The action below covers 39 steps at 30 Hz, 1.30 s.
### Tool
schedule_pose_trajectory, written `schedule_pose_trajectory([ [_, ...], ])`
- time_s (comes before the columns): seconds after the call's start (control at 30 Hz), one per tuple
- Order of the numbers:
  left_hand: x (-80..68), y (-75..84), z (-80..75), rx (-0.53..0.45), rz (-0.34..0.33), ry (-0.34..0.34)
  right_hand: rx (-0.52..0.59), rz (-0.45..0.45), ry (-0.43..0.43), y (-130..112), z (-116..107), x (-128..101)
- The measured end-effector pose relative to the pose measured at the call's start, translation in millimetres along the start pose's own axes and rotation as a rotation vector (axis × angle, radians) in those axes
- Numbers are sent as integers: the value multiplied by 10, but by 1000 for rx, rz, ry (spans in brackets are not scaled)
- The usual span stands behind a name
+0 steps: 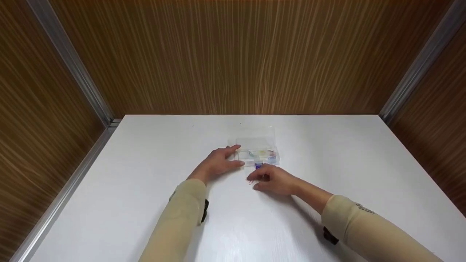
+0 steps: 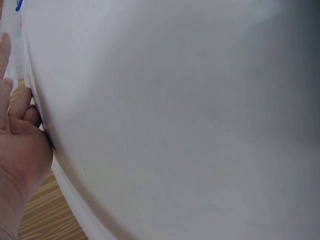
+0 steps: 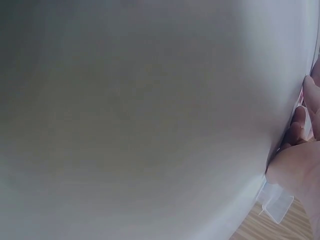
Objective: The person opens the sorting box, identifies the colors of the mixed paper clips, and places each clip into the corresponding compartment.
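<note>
left hand [image 1: 218, 162] rests flat-fingered at the box's [image 1: 259, 153] nine o'clock edge; right hand [image 1: 275, 180], at six, pinches something small. bare table [image 1: 145, 182] all round.

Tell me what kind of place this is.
Probably a purpose-built recording booth or test station, not a home: a bare white table enclosed by wood-grain panel walls with aluminium corner rails, and just one small clear plastic compartment box being handled.

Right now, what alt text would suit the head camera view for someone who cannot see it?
A left hand rests against a clear compartment box on a white table. The right hand, fingers curled, sits just in front of the box by a small blue piece.
</note>
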<state>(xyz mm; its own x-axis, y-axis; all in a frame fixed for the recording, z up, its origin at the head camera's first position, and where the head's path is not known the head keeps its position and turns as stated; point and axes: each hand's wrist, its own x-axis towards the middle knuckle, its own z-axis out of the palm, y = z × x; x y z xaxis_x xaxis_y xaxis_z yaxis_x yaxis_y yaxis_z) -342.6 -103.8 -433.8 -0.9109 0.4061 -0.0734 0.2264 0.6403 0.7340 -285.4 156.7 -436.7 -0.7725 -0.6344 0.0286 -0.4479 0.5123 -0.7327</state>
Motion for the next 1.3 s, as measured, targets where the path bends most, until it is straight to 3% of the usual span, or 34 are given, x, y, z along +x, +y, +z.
schedule_pose_trajectory([
  [0.53,-14,32,36,-16,15,-3,19,63,39,-8,2,-45],
  [1.3,-28,-5,46,-24,-6,0,-22,30,34,7,49,-47],
])
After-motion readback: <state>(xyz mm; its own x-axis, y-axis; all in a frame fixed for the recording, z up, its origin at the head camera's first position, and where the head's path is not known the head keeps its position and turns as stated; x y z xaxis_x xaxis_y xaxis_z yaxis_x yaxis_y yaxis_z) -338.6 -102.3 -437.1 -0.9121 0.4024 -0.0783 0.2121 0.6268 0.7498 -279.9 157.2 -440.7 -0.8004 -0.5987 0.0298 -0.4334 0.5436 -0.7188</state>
